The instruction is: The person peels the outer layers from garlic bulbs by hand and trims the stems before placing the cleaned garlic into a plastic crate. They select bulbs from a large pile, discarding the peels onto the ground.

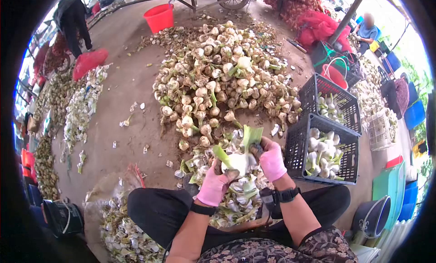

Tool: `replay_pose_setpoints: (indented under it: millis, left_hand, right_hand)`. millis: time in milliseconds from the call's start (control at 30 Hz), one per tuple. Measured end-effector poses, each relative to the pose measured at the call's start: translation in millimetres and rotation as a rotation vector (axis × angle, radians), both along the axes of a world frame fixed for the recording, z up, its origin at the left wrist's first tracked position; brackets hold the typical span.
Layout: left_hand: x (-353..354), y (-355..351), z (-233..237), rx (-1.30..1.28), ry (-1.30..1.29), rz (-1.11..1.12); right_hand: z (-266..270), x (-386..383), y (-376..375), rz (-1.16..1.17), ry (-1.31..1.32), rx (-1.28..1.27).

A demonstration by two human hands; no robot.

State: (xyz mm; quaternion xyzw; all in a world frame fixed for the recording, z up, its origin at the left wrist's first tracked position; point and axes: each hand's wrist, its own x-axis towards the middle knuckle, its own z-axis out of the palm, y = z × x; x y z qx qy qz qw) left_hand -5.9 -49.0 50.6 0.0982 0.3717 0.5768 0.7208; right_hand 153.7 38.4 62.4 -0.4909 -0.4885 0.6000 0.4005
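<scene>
Between my knees, my left hand (214, 185), in a pink glove with dark fingertips, is closed round a large white garlic bulb (238, 164) with a cut green stem pointing up and left. My right hand (271, 161), gloved the same way, pinches a broad green and white outer leaf (252, 136) at the bulb's right side. Below both hands lies a litter of peeled garlic skins (240, 199). Just ahead rises a big heap of unpeeled garlic (227, 76), brownish and still with stems.
To my right stand two black crates, a near one (299, 160) and a farther one (354, 104), both holding clean white garlic. A red bucket (334, 75) is behind them. Another red bucket (159, 18) stands beyond the heap. People work at far left and far right.
</scene>
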Motion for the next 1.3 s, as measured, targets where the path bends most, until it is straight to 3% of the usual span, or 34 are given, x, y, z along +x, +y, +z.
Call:
replay_pose_setpoints:
  millis: [33, 100, 133, 233, 300, 367, 400, 433, 500, 533, 567, 667, 767, 833, 900, 1033, 1100, 1133, 1167, 1233, 1300]
  left_hand:
    - [-1.2, -0.4, 0.3, -0.003, 0.000, -0.006]
    - [-1.9, 0.5, 0.1, 0.032, 0.014, -0.077]
    - [-1.3, 0.2, -7.1, 0.097, -0.006, -0.113]
    - [4.4, -4.0, -2.5, 0.309, 0.178, -0.211]
    - [2.2, 0.6, 1.8, 0.292, 0.156, -0.210]
    - [3.2, 2.4, 1.6, 0.251, 0.181, -0.119]
    - [3.0, 3.4, 5.4, 0.150, 0.119, -0.115]
    - [3.4, 4.9, 2.6, 0.150, 0.118, -0.116]
    - [5.9, 8.2, -9.5, 0.330, 0.287, -0.105]
    - [5.4, 8.5, -13.4, 0.357, 0.265, -0.106]
    - [5.3, 8.1, -15.3, 0.357, 0.263, -0.113]
    - [4.0, 6.8, -11.4, 0.333, 0.143, -0.117]
    - [1.9, 1.3, -0.4, 0.198, -0.183, -0.095]
    - [3.9, -0.5, 0.7, 0.131, -0.163, -0.132]
    - [9.4, -3.9, 4.4, 0.155, -0.070, -0.216]
    - [1.8, -0.8, -12.3, 0.124, -0.158, -0.275]
    - [1.0, -3.9, -4.9, 0.172, -0.193, -0.280]
    - [2.0, -4.6, -2.9, 0.221, -0.215, -0.272]
    - [2.2, -4.9, -2.7, 0.270, -0.236, -0.261]
    - [3.3, -3.1, -4.2, 0.276, -0.208, -0.206]
    - [5.7, 0.7, -4.5, 0.269, 0.124, -0.183]
  right_hand:
    - [-4.0, -2.4, 5.3, -0.006, 0.000, -0.003]
    - [-9.9, -8.4, 16.8, 0.019, -0.216, 0.315]
    - [-9.8, -4.3, 19.3, 0.028, -0.484, 0.316]
    - [-44.2, -3.0, 39.2, -0.064, -0.609, 0.475]
    - [-41.3, 4.0, 35.5, 0.046, -0.649, 0.340]
    - [-40.5, 12.6, 27.0, 0.112, -0.587, 0.594]
    - [-37.6, 18.6, 22.3, 0.209, -0.281, 0.334]
    - [-24.2, 23.2, 17.9, 0.208, -0.283, 0.333]
    - [12.8, 30.6, 4.4, 0.362, 0.055, -0.060]
    - [23.3, 28.6, -1.8, 0.424, 0.121, -0.005]
    - [22.4, 27.0, -7.4, 0.403, 0.128, -0.124]
    - [15.6, 17.4, -13.7, 0.323, 0.053, 0.022]
    - [20.1, 10.0, -18.3, 0.231, -0.029, 0.048]
    - [18.7, 8.0, -12.5, 0.158, -0.380, 0.284]
    - [15.7, 4.0, -5.6, 0.123, -0.441, 0.328]
    - [-24.9, 1.1, 5.5, 0.223, -0.541, 0.372]
    - [-58.5, 4.1, 7.7, 0.333, -0.850, 0.505]
    - [-62.3, 7.8, 14.1, 0.614, -1.066, 0.280]
    - [-65.5, 15.2, 11.4, 0.615, -1.065, 0.282]
    - [-61.7, 24.3, 1.3, 0.623, -1.138, 0.289]
    - [-49.1, 29.8, -0.5, 0.449, -0.986, 0.290]
